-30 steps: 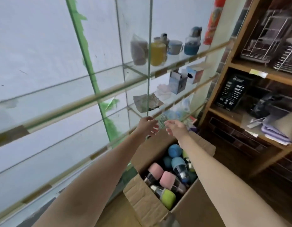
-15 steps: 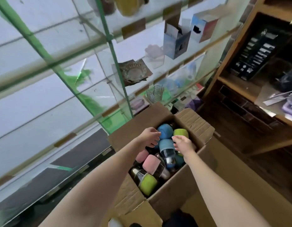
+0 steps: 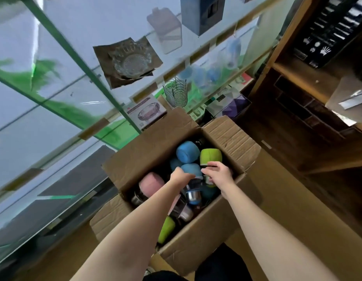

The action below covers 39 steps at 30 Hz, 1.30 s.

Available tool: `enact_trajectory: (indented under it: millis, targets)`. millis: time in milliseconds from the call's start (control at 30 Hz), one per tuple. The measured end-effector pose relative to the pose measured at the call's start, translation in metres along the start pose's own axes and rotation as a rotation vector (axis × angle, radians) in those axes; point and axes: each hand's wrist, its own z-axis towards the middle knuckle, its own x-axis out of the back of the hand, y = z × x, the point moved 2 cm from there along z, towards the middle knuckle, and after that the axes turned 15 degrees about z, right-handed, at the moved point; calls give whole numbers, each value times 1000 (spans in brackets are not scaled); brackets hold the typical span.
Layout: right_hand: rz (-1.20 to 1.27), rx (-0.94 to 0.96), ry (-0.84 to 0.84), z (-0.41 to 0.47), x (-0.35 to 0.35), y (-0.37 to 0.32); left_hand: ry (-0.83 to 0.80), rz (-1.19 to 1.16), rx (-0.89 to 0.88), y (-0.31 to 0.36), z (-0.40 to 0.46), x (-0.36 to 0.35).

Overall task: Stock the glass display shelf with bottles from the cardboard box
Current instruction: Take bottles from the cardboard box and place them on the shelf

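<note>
An open cardboard box [image 3: 232, 138] stands below me, filled with several bottles with blue, green and pink caps. My left hand [image 3: 180, 176] reaches into it and curls around a blue-capped bottle [image 3: 191, 169] lying in the middle. Just to the right, my right hand [image 3: 218, 175] grips the steel body of a green-capped bottle [image 3: 210, 156]. Another blue cap [image 3: 187, 152], a pink cap [image 3: 150, 182] and a second green cap [image 3: 166, 230] lie around them. The glass display shelf [image 3: 54, 138] runs along the left.
On the shelf's upper levels sit a glass dish on brown paper [image 3: 129, 61], a wire holder [image 3: 178, 94] and a boxed glass bowl [image 3: 146, 112]. A dark wooden shelf unit [image 3: 287, 67] stands to the right. More cardboard [image 3: 287, 209] lies beside the box.
My view tilted down from the shelf to the box. Both hands dropped from shelf height into the box and closed onto the blue-capped and green-capped bottles.
</note>
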Motion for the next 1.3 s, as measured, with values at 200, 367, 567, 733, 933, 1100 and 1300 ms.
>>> enact_trajectory:
  millis: [200,367,567,733,933,1100,1300]
  targets:
    - [-4,-14,-25,6,1,11,-33,-98,61,-2,19,-27]
    - [-3,-10,-42,7,4,5,24,-206,83,-5,22,-28]
    - [-37,32,-24,-2,1,-12,-49,-406,37,2,-3,1]
    - [-58,55,4,-22,-19,-36,-241,-514,-43,-4,-41,54]
    - [-101,169,-59,-62,-62,-61,-308,-599,-114,-23,-77,110]
    - [-203,355,-153,-107,-100,-87,-351,-742,-197,-37,-107,157]
    - [-239,588,-354,-166,-154,-121,-368,-724,-237,-53,-152,217]
